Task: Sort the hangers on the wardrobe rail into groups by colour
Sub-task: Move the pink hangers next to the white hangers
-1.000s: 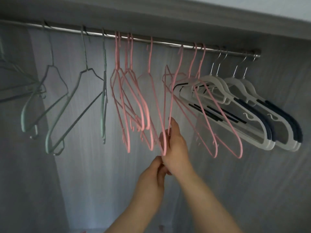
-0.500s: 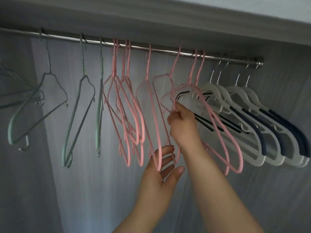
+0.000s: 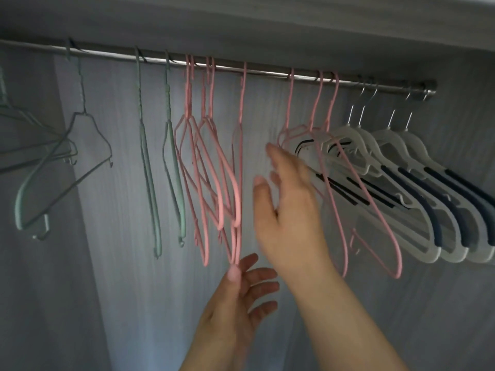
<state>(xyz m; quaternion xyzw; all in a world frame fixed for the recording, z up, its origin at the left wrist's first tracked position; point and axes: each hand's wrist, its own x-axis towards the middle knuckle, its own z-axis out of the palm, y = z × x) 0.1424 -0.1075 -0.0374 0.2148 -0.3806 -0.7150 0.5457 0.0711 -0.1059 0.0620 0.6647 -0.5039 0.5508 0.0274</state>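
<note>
A: Hangers on rail (image 3: 267,72): green ones (image 3: 150,183) at left, pink ones (image 3: 214,170) mid, white ones (image 3: 417,183) at right.
B: Hands?
A: Left hand (image 3: 235,303) pinches bottom of a pink hanger (image 3: 239,183). Right hand (image 3: 289,210) loose, fingers spread, holds nothing, just beside the pinks further right.

Hangers counted by colour on one rail

On the single metal rail (image 3: 267,73), eight pink hangers (image 3: 332,183) are counted by their hooks: four bunched, one alone, three further right. Four white hangers (image 3: 417,188) with dark blue padding are seen at the right end. Three green hangers (image 3: 171,167) are counted clearly by their hooks, and more green ones (image 3: 26,145) are cut off at the left edge, so their number cannot be told. Two hands are seen.
</note>
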